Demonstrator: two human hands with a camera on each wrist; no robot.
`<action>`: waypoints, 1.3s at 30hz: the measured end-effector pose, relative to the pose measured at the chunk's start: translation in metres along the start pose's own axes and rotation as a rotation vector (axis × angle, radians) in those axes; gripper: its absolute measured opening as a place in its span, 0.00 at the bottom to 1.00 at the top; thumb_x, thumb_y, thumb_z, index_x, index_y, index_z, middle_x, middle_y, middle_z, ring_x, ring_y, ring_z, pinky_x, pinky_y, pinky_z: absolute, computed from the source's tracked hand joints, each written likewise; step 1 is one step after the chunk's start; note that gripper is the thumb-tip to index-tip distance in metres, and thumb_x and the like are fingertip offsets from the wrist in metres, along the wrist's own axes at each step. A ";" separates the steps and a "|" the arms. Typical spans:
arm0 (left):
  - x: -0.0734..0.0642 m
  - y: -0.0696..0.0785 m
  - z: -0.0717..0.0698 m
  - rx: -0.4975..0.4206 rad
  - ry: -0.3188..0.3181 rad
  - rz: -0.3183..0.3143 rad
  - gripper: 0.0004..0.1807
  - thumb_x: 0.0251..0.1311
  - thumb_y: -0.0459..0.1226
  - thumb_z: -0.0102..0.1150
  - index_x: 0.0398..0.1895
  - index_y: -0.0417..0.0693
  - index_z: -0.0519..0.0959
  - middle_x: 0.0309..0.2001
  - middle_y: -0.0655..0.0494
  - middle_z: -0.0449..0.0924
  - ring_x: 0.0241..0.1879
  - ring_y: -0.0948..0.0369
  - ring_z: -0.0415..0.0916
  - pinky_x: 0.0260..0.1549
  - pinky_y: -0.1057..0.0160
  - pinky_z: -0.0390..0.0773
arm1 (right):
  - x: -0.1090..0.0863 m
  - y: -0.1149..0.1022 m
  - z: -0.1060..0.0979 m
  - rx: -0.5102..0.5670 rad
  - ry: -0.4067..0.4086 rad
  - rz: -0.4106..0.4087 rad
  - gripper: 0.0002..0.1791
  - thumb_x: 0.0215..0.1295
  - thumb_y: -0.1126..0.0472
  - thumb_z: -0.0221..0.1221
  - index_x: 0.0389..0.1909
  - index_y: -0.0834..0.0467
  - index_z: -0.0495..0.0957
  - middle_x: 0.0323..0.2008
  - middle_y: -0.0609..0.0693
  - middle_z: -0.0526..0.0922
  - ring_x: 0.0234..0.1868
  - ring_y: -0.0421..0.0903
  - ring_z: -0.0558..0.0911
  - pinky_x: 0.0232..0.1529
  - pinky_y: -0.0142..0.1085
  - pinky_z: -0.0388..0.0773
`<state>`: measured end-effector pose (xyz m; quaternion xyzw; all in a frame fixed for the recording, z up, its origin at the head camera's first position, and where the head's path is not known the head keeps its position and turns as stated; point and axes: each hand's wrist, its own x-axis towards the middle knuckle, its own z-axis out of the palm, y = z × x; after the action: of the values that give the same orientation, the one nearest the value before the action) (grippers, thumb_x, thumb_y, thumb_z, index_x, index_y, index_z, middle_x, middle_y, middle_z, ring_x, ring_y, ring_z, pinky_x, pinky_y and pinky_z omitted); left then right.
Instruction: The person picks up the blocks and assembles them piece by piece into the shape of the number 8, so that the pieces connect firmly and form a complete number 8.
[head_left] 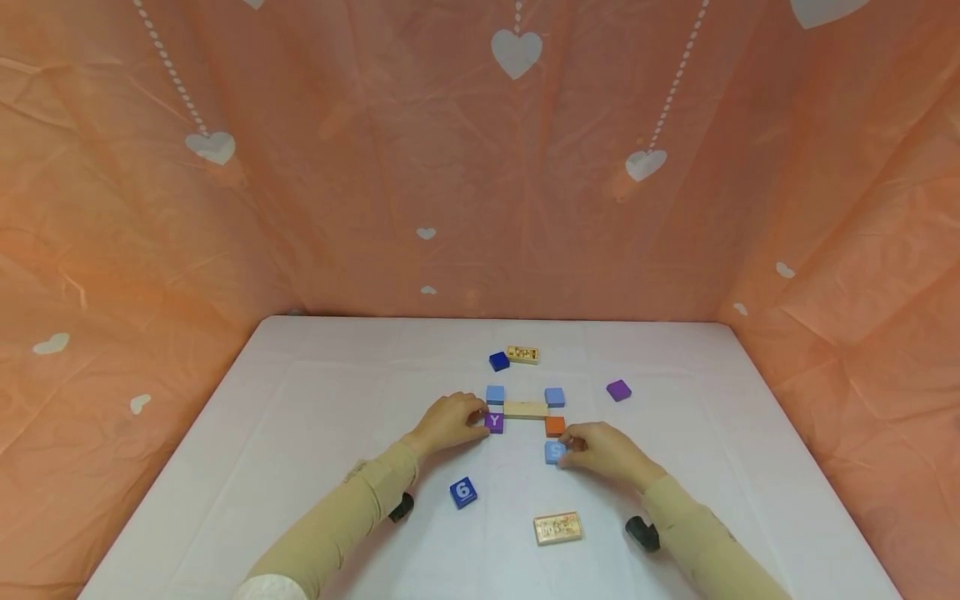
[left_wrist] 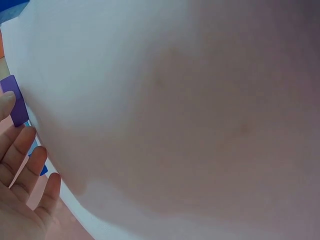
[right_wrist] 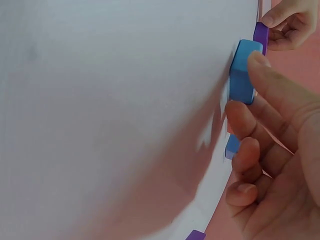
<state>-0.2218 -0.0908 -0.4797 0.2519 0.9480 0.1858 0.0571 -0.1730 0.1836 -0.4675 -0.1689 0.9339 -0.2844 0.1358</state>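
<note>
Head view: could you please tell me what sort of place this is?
Probably an improvised tabletop booth, perhaps indoors: orange cloth with pale hearts encloses the visible far part of a white table bearing small blocks.

The purple Y block (head_left: pixel 493 423) and the light blue S block (head_left: pixel 554 452) look smooth and evenly coloured, the latter with a soft satin sheen in the right wrist view; whether wood or plastic cannot be told. The pale bar (head_left: pixel 526 410) looks like bare, matt wood. The near gold tile (head_left: pixel 558 528) has a shiny, metallic-looking face. White, matt cloth seems to cover the table (head_left: pixel 225 467). The orange backdrop (head_left: pixel 465 183) is thin, creased sheeting with a faint sheen, and the sleeves (head_left: pixel 363 504) are matt cloth
</note>
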 end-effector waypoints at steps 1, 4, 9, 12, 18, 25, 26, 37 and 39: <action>0.000 0.000 0.000 0.000 0.000 0.000 0.18 0.53 0.47 0.64 0.45 0.49 0.80 0.29 0.63 0.75 0.31 0.66 0.66 0.36 0.66 0.68 | 0.000 0.000 0.000 -0.004 0.003 0.002 0.17 0.53 0.52 0.65 0.42 0.55 0.81 0.28 0.41 0.78 0.30 0.39 0.71 0.34 0.31 0.71; 0.000 -0.001 0.000 0.002 0.006 0.002 0.18 0.53 0.47 0.64 0.45 0.50 0.80 0.29 0.63 0.75 0.31 0.66 0.66 0.35 0.67 0.68 | 0.000 -0.002 0.001 -0.009 0.013 0.016 0.17 0.53 0.51 0.66 0.42 0.55 0.81 0.26 0.41 0.77 0.30 0.39 0.71 0.33 0.31 0.70; 0.001 -0.002 0.001 0.022 0.014 0.009 0.18 0.53 0.47 0.64 0.45 0.50 0.80 0.29 0.63 0.74 0.31 0.66 0.66 0.34 0.67 0.67 | 0.002 -0.004 0.003 -0.018 0.035 0.040 0.16 0.52 0.51 0.66 0.40 0.55 0.81 0.24 0.41 0.76 0.28 0.39 0.70 0.31 0.30 0.69; 0.001 -0.002 0.001 0.026 0.014 0.011 0.18 0.53 0.47 0.64 0.45 0.50 0.80 0.29 0.63 0.75 0.31 0.66 0.66 0.35 0.67 0.68 | 0.003 -0.005 0.004 -0.043 0.054 0.040 0.16 0.52 0.51 0.66 0.38 0.55 0.81 0.22 0.42 0.74 0.26 0.39 0.70 0.29 0.30 0.67; 0.001 -0.002 0.001 0.024 0.014 0.010 0.18 0.53 0.48 0.64 0.46 0.50 0.80 0.30 0.63 0.76 0.32 0.66 0.66 0.37 0.66 0.70 | 0.003 -0.006 0.006 -0.093 0.091 0.035 0.15 0.50 0.51 0.67 0.36 0.55 0.81 0.20 0.41 0.72 0.25 0.39 0.68 0.27 0.30 0.65; 0.002 -0.003 0.001 0.027 0.018 0.013 0.18 0.53 0.47 0.64 0.45 0.50 0.80 0.30 0.63 0.75 0.31 0.66 0.67 0.36 0.66 0.69 | 0.004 -0.005 0.007 -0.111 0.107 0.038 0.14 0.50 0.50 0.67 0.34 0.53 0.81 0.19 0.41 0.71 0.25 0.38 0.68 0.28 0.29 0.65; 0.002 -0.003 0.001 0.028 0.019 0.013 0.18 0.53 0.47 0.64 0.45 0.50 0.80 0.30 0.63 0.75 0.31 0.66 0.67 0.36 0.66 0.69 | 0.004 -0.005 0.008 -0.114 0.111 0.034 0.14 0.50 0.50 0.67 0.33 0.53 0.81 0.19 0.41 0.71 0.25 0.38 0.68 0.28 0.29 0.65; -0.001 0.000 -0.001 0.033 0.037 0.043 0.18 0.52 0.46 0.65 0.44 0.48 0.80 0.29 0.61 0.76 0.31 0.66 0.67 0.34 0.66 0.69 | 0.002 -0.007 0.010 -0.118 0.131 0.033 0.13 0.49 0.50 0.68 0.29 0.52 0.79 0.18 0.42 0.70 0.24 0.39 0.67 0.27 0.30 0.64; -0.002 0.001 -0.002 0.026 0.037 0.045 0.18 0.52 0.46 0.65 0.44 0.47 0.80 0.29 0.61 0.76 0.30 0.65 0.67 0.34 0.66 0.69 | 0.002 -0.009 0.010 -0.119 0.130 0.043 0.13 0.49 0.50 0.68 0.29 0.52 0.78 0.17 0.41 0.70 0.23 0.39 0.67 0.27 0.30 0.64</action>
<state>-0.2197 -0.0917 -0.4775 0.2703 0.9454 0.1794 0.0322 -0.1689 0.1713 -0.4706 -0.1379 0.9593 -0.2360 0.0706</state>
